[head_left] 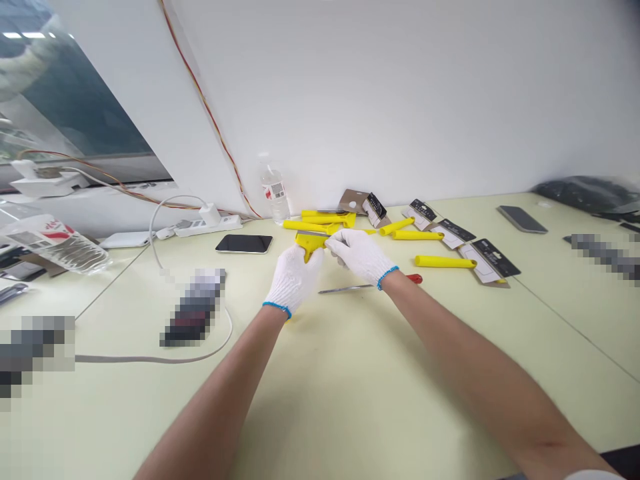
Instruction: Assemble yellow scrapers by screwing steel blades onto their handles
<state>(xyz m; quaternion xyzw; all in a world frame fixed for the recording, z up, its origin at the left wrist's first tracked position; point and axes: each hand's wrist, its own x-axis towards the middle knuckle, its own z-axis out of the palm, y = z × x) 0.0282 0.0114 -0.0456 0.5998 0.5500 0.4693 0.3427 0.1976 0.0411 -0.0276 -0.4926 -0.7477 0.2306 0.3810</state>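
Both hands wear white knit gloves with blue cuffs. In my left hand (296,277), closed round its handle, is a yellow scraper (309,244) with a thin grey blade strip (313,234) along its head. The fingers of my right hand (361,255) are pinched together at the right end of that head; the fingertips partly hide what they grip. Under the right wrist lies a screwdriver (345,289), its red handle to the right and its middle covered by the wrist. More yellow scrapers (327,219) lie just behind the hands.
Yellow handles (445,262) with black-and-white cards (489,259) lie to the right. A water bottle (273,190) stands at the wall. Phones (244,244) lie on both sides. A power strip (209,225) and white cable (165,360) are on the left.
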